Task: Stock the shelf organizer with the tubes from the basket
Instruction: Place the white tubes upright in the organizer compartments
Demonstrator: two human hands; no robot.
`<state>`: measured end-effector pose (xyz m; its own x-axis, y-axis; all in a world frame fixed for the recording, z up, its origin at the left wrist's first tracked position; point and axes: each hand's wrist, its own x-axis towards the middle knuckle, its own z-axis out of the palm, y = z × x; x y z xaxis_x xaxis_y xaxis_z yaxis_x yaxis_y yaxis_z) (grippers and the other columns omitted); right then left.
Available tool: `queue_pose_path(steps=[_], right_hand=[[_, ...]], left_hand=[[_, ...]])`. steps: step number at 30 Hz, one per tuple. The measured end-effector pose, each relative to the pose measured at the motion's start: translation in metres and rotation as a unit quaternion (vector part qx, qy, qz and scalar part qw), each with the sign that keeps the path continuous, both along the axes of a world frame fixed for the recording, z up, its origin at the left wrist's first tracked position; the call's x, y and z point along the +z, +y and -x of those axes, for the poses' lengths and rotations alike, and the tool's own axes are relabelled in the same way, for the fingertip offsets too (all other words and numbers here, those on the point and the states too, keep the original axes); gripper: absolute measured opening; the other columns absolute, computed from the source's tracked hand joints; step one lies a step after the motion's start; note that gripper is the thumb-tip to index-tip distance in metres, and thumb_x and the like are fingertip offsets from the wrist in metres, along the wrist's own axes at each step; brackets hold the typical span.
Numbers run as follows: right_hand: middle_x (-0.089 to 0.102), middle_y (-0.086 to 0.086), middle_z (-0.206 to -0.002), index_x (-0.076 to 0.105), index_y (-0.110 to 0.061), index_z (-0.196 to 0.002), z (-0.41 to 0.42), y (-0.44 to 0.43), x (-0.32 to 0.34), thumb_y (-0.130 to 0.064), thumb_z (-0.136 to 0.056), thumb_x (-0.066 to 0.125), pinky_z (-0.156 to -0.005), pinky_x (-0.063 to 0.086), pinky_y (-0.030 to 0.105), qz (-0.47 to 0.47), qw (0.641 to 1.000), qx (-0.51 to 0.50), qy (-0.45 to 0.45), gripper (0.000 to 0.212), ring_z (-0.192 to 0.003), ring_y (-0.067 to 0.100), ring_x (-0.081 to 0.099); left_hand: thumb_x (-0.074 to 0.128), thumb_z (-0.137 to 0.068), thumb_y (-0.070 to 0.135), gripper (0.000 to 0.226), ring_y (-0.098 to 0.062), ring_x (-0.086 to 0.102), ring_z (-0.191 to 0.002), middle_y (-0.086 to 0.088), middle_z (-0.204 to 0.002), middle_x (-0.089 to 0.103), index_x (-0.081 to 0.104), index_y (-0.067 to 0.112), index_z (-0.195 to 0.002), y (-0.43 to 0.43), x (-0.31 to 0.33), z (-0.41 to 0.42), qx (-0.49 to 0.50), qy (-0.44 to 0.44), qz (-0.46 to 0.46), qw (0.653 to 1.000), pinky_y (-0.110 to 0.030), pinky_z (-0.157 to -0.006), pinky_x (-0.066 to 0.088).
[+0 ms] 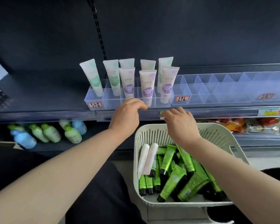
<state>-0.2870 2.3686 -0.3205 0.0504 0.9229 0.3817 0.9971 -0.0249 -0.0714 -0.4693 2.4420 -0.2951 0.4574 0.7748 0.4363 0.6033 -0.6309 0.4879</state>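
- clear plastic shelf organizer (96,97) is partly stocked, so i think the job is in the middle, between putting one tube in and getting the next.
- the left hand (125,114) sits right at the front of the organizer. its fingers are loosely bent and it holds nothing.
- the right hand (180,125) hangs over the far rim of the white basket (220,129). its fingers are loosely bent too, and it holds nothing.
- next, i think a hand has to go down into the basket, pick one tube, and stand it cap down in a free slot.
- the basket holds a big messy pile of green tubes (168,158) with black caps. two pale tubes (148,157) lie side by side at its left wall.
- pale tubes with green or purple labels (129,84) stand upright in the organizer, in a back row and a front row.
- a second clear organizer (217,88) sits just to the right. i can see nothing in its slots.
- small blue and green bottles (47,133) lie on the shelf below.
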Motion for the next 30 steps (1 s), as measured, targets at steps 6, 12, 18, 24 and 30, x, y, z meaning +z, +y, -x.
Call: queue_pose_path(steps=[6, 12, 18, 24, 30], right_hand=[[0.058, -0.009, -0.122, 0.056, -0.031, -0.122, -0.032, -0.031, -0.050, -0.012, -0.092, 0.046, -0.089, 0.038, 0.034, 0.191, 0.981, 0.022, 0.027, 0.037, -0.115, 0.018, 0.046], [0.058, -0.007, -0.121, 0.059, -0.029, -0.116, -0.027, -0.034, -0.090, -0.015, -0.091, 0.047, -0.091, 0.040, 0.036, 0.273, 0.958, 0.079, 0.041, 0.031, -0.116, 0.018, 0.047], [0.056, -0.001, -0.123, 0.058, -0.024, -0.122, 0.008, -0.032, -0.117, -0.014, -0.087, 0.055, -0.088, 0.037, 0.036, 0.286, 0.937, 0.193, 0.045, 0.036, -0.115, 0.023, 0.045], [0.059, -0.003, -0.108, 0.067, -0.030, -0.104, 0.030, -0.030, -0.145, -0.015, -0.082, 0.065, -0.077, 0.034, 0.033, 0.295, 0.919, 0.263, 0.013, 0.027, -0.104, 0.023, 0.049], [0.061, -0.013, -0.074, 0.056, -0.029, -0.075, -0.004, -0.030, -0.143, -0.022, -0.074, 0.073, -0.062, 0.043, 0.029, 0.194, 0.947, 0.247, 0.058, 0.019, -0.079, 0.014, 0.057]], left_hand=[[0.045, -0.082, -0.015, 0.051, -0.016, 0.052, -0.118, 0.004, -0.125, 0.059, 0.068, 0.016, -0.115, -0.031, -0.050, -0.037, -0.050, 0.119, 0.112, 0.985, -0.035, -0.099, 0.043], [0.041, -0.082, -0.013, 0.045, -0.026, 0.055, -0.109, -0.007, -0.117, 0.055, 0.064, 0.009, -0.114, -0.036, -0.075, -0.048, -0.038, 0.350, 0.185, 0.918, -0.036, -0.083, 0.048], [0.043, -0.084, -0.012, 0.046, -0.027, 0.058, -0.109, -0.008, -0.120, 0.059, 0.062, 0.011, -0.120, -0.024, -0.079, -0.047, 0.002, 0.349, 0.173, 0.921, -0.039, -0.088, 0.051], [0.047, -0.084, -0.012, 0.043, -0.028, 0.059, -0.107, -0.008, -0.119, 0.060, 0.060, 0.009, -0.120, -0.021, -0.078, -0.046, 0.014, 0.342, 0.185, 0.921, -0.041, -0.087, 0.052], [0.047, -0.086, -0.009, 0.042, -0.026, 0.058, -0.105, -0.009, -0.119, 0.059, 0.059, 0.009, -0.123, -0.019, -0.078, -0.051, -0.004, 0.360, 0.201, 0.911, -0.036, -0.082, 0.051]])
